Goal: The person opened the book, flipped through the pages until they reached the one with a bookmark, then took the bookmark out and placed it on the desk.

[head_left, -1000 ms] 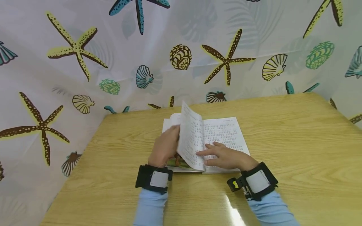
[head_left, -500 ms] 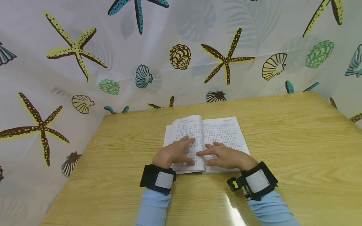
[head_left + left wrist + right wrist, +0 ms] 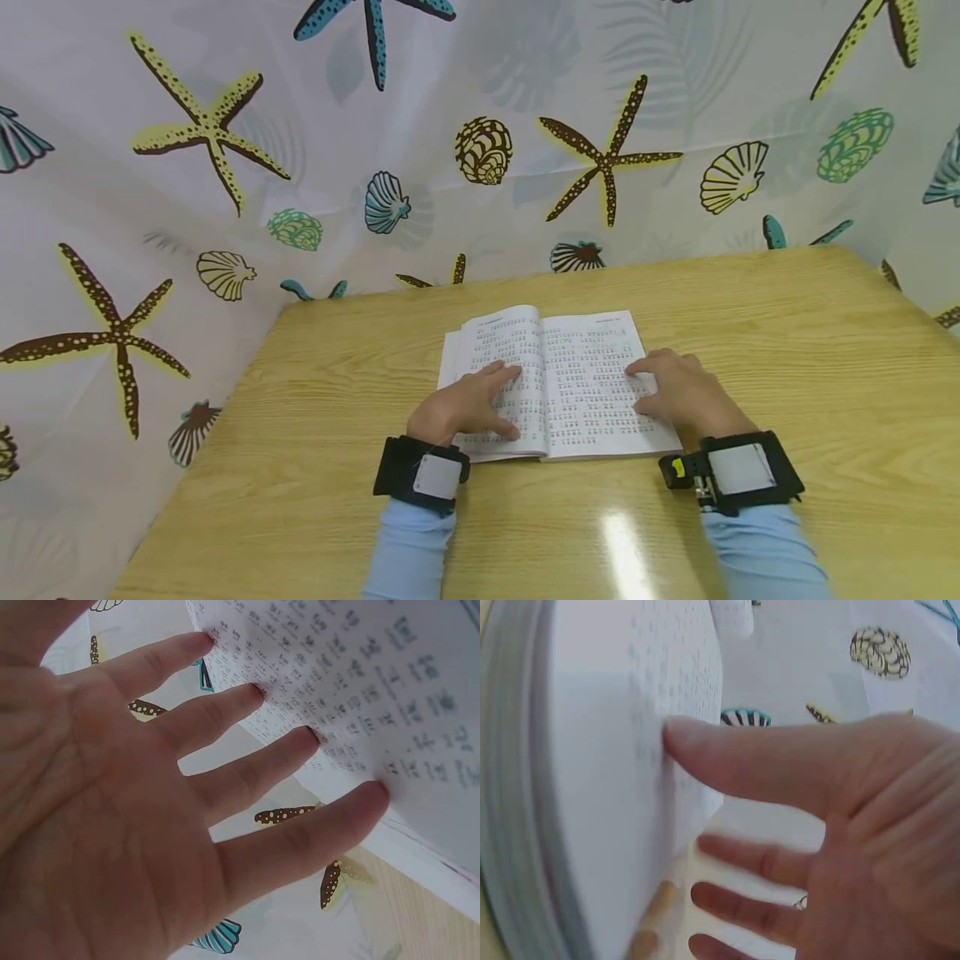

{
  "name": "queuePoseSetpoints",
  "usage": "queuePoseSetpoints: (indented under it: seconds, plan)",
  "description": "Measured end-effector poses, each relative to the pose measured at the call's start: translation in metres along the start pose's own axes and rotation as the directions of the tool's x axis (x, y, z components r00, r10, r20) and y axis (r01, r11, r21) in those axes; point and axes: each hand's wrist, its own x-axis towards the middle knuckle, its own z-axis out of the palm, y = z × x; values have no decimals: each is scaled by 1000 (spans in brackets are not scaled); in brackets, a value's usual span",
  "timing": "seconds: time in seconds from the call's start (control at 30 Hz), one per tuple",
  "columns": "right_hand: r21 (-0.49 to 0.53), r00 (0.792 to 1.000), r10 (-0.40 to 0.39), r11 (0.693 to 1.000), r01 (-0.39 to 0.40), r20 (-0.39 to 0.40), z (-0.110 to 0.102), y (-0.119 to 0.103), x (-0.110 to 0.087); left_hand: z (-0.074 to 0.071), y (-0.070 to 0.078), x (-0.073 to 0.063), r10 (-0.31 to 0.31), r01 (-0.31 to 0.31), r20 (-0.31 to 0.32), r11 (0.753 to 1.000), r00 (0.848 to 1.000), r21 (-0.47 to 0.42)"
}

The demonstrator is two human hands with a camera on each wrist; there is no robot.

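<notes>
An open book (image 3: 585, 379) with lines of small printed characters lies on the wooden table. My left hand (image 3: 467, 407) rests on the left page with its fingers spread. In the left wrist view, the straight fingertips (image 3: 371, 799) touch the printed paper. At the right edge of the book is my right hand (image 3: 688, 393). Its thumb (image 3: 742, 754) touches the right page in the right wrist view, while the other fingers reach out past the page edge. A thick stack of pages (image 3: 517, 787) shows at the side of the book there.
The wooden table (image 3: 315, 467) spreads out around the book. Behind it and to the left hangs a pale cloth (image 3: 420, 100) printed with starfish and shells. Each wrist wears a black strap (image 3: 423, 473) over a light blue sleeve (image 3: 408, 542).
The left hand turned a page over to the left and then settled on it. Later, the right hand slid from the middle of the book to its right edge.
</notes>
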Motion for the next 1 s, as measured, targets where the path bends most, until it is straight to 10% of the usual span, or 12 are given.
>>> queuePoseSetpoints:
  seconds: [0.7,1.0]
  plan:
    - [71,994,89,994,-85,-59,-5,12,-1,0,1,0,-4,4,0,1000,1000,-22]
    - [179,962,69,984,-21,-263,-2,2,-2,0,1,0,-3,3,3,1000,1000,-19]
